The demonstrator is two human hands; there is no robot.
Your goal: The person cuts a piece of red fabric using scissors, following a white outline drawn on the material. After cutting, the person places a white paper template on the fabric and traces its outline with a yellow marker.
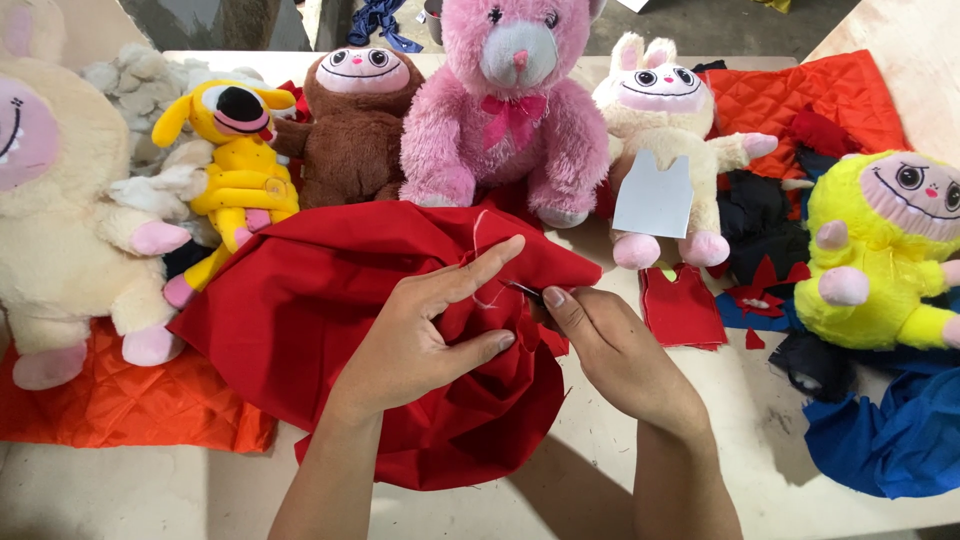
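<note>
A large red cloth [330, 300] lies bunched on the pale table [130, 490] in front of me. My left hand [430, 330] rests on it, fingers spread, pinching a fold between thumb and forefinger. My right hand [610, 340] is closed around a small dark tool [525, 291], likely a needle or snips, whose tip meets the cloth by my left forefinger. A thin pale thread [478, 235] loops up from the cloth near there.
Plush toys line the back: cream [50, 200], yellow dog [235, 160], brown [350, 120], pink bear [510, 110], white bunny [665, 110] with a grey paper pattern [655, 195], and yellow [885, 250]. Orange quilted fabric [120, 400], small red cut pieces [685, 310] and blue cloth [890, 440] lie around.
</note>
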